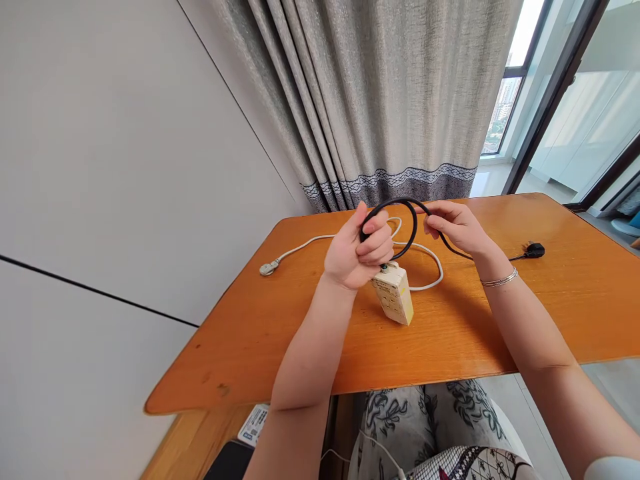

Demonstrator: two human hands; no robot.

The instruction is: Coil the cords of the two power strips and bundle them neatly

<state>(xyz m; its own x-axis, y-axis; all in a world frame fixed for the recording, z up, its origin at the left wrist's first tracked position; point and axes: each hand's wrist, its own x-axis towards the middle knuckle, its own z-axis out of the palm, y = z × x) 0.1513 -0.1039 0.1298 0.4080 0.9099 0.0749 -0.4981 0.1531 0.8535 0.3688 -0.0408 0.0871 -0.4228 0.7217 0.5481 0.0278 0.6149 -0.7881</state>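
Note:
A black power cord point(415, 230) is looped between my two hands above the table. My left hand point(361, 247) is closed around one part of the loop. With its fingertips, my right hand point(453, 227) pinches the cord farther along. From there the cord runs behind my right wrist to a black plug point(535, 250) lying on the table, prongs upward. Just below my left hand is a cream power strip point(394, 297), partly hidden by that hand. Its white cable point(435, 257) curves across the table behind my hands and leads to a white plug point(269, 268) on the left.
The orange wooden table point(240, 347) has its front edge close to my lap. A grey curtain point(400, 100) hangs behind it, with a white panelled wall point(125, 167) to the left. At the right is a dark-framed glass door point(555, 93). A white box point(254, 425) sits below the table.

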